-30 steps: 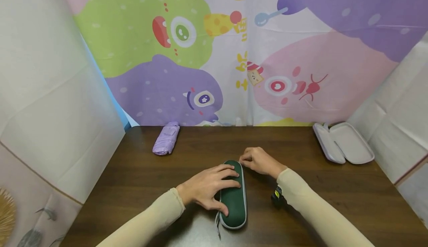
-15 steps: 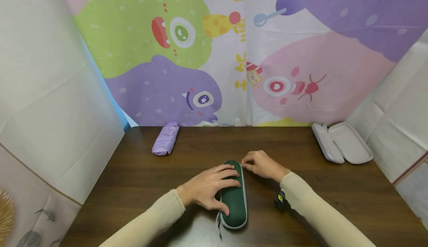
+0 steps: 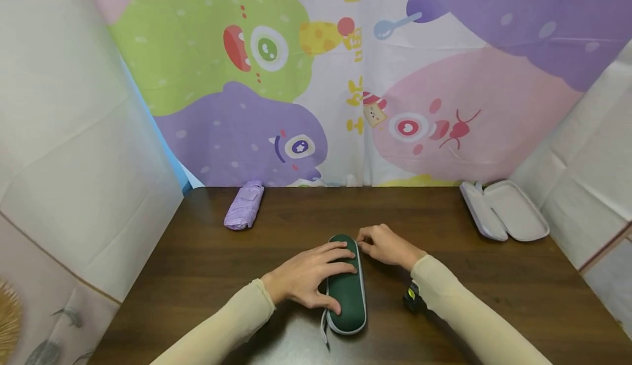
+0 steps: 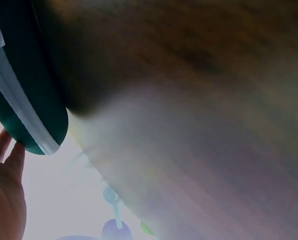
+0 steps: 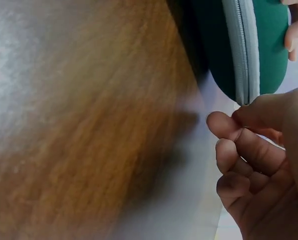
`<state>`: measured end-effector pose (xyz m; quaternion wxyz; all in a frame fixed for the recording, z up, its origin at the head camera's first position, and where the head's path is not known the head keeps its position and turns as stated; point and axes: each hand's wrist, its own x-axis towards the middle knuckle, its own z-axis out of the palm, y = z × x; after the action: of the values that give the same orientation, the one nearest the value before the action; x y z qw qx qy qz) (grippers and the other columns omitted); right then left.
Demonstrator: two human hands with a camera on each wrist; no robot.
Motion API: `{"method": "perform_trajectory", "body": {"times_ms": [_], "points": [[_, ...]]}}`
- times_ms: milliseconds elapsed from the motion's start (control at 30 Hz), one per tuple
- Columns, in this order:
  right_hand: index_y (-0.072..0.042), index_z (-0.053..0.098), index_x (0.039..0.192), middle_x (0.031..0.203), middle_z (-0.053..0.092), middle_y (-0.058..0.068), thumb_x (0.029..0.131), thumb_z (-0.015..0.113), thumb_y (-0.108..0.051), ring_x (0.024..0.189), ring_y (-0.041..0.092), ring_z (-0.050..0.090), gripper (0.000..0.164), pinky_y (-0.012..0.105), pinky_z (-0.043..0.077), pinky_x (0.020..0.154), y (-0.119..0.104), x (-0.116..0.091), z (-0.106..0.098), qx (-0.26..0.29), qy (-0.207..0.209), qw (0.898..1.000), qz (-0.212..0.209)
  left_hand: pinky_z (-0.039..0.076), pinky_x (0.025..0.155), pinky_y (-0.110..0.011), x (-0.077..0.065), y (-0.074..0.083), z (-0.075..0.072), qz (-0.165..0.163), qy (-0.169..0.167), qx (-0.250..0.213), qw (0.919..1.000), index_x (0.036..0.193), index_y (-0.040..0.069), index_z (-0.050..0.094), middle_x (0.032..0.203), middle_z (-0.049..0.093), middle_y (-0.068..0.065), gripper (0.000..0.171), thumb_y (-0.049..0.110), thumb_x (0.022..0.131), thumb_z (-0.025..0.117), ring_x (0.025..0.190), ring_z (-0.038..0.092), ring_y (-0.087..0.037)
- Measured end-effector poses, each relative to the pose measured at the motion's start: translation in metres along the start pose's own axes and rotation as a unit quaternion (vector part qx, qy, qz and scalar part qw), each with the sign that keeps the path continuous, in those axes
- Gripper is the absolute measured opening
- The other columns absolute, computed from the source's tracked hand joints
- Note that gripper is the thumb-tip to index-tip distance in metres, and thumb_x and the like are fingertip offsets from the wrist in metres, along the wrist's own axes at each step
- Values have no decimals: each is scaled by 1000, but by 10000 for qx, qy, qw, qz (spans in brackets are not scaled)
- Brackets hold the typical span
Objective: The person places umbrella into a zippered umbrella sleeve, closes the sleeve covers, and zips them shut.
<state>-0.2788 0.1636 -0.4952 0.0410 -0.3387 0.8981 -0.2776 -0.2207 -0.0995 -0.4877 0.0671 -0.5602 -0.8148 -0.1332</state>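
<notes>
A dark green zippered case point(image 3: 347, 293) with grey zip trim lies lengthwise on the brown table. Across its top spreads my left hand point(image 3: 310, 277), fingers toward the far half and thumb near the close end, pressing it down. Beside the case's far end, my right hand point(image 3: 387, 245) has thumb and index finger brought together at the zip. In the right wrist view, the zipper point(image 5: 242, 50) shows closed teeth running down to those pinching fingertips point(image 5: 221, 124), which hide the pull. A thin grey strap point(image 3: 323, 329) hangs from the case's near left side.
A folded purple umbrella point(image 3: 244, 206) lies at the table's back left. At the back right, a pale case point(image 3: 515, 211) lies spread open. A cartoon-print cloth point(image 3: 345, 79) hangs behind the table's far edge.
The green case has shifted slightly rightward and away under my left hand. My right hand has drawn slightly right and nearer at the case's far end.
</notes>
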Motion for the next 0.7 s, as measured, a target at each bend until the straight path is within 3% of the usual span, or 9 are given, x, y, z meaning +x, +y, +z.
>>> {"method": "perform_trajectory", "body": {"times_ms": [200, 700], "points": [[-15, 67, 92, 77, 64, -6, 99, 60, -5, 63, 2, 53, 14, 22, 48, 62, 0, -2, 1, 213, -121, 9996, -141, 27, 126, -37, 0, 0, -1, -31, 17, 7, 10000, 142, 21, 60, 153, 50, -5, 82, 70, 78, 75, 149, 41, -29], [-16, 63, 84, 73, 59, -7, 94, 66, -5, 63, 1, 50, 15, 21, 45, 60, 0, -2, 1, 252, -70, 9994, -247, 25, 127, -35, 0, -1, -2, 11, 112, -43, 9999, 141, 21, 60, 152, 50, -6, 81, 72, 80, 73, 149, 40, -27]]}}
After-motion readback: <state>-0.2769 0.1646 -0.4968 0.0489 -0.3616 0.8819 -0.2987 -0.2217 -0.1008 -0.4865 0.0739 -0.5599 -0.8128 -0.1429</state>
